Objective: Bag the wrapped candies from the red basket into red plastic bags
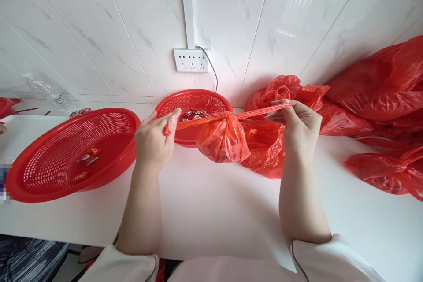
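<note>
A small filled red plastic bag (pixel 223 141) hangs just above the white table (pixel 211 202), knotted at its top. My left hand (pixel 155 141) pinches one stretched handle of the bag at the left. My right hand (pixel 294 125) is closed on the other handle at the right. The two handles are pulled taut in a line between my hands. Both forearms rest over the table's front edge.
A large red mesh basket (pixel 39 185) with a few small wrapped sweets stands at the left. A smaller red basket (pixel 211 99) with sweets sits behind the bag by the wall socket (pixel 191 60). Several red plastic bags (pixel 380 97) lie piled at the right.
</note>
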`<state>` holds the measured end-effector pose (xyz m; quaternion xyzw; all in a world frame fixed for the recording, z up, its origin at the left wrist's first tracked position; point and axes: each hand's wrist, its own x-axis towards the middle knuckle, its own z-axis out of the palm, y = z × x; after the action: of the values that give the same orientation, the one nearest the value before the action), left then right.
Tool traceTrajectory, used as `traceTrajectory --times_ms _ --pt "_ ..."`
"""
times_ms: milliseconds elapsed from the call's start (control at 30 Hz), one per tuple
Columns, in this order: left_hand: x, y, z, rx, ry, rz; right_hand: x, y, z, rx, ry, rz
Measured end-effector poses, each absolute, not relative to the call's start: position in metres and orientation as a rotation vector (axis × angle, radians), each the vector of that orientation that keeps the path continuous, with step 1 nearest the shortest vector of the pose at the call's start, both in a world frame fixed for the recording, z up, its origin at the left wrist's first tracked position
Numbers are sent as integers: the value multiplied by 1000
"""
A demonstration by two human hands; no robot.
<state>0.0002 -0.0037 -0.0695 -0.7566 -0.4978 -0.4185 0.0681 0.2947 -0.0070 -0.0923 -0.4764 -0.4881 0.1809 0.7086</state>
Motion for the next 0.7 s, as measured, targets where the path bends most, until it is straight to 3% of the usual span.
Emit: traceTrajectory --times_ms 133,300,433,567,700 --pt "9 -12 -63 -2451 -1703 -1325 297 -9 -89 -913 -1059 517" --pt "24 -19 -57 -2772 -1829 -1824 296 -20 -82 -667 -1265 950" --pt "26 -17 -59 -2900 -1906 -1970 272 -37 -89 -880 -1859 671" --pt "24 -18 -60 -3166 -1915 -1676 253 -56 -106 -1120 -2396 233" --pt "21 -22 -58 -3464 -1830 -1052 276 -82 -107 -1160 -2571 387"
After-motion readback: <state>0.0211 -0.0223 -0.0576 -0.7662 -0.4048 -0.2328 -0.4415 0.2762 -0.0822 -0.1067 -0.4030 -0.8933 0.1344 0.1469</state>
